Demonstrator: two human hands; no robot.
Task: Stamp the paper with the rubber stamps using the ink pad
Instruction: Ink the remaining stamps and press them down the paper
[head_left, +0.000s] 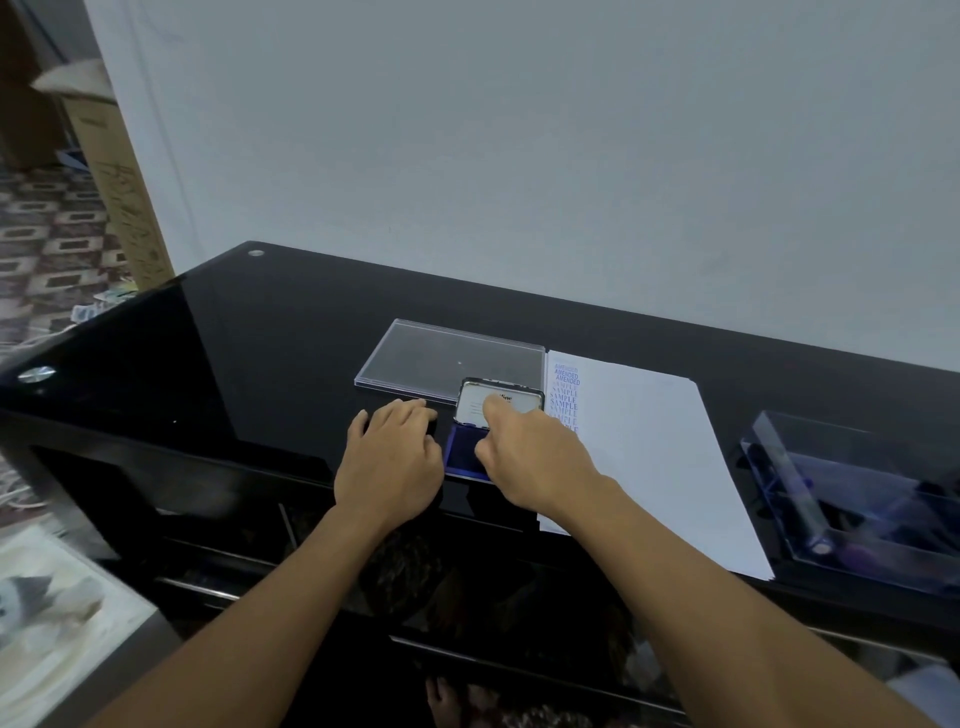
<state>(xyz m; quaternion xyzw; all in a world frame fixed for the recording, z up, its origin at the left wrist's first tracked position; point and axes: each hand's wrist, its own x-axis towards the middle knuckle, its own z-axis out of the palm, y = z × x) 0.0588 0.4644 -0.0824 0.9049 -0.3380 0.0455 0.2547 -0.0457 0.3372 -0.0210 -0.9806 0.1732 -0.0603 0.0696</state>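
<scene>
Blue ink pad (462, 452) sits open beside paper (649, 441); my right hand (535, 457) touches its lid (472, 402), likely light and stiff, forefinger straight. Left hand (389, 462) covers black stamp (432, 427), grip unclear. I'd take stamp by sides.

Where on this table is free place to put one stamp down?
Free: the black table left of the clear lid and the left hand; the strip between the paper and the clear box. Crowded: around the ink pad, with the right hand on it.
</scene>
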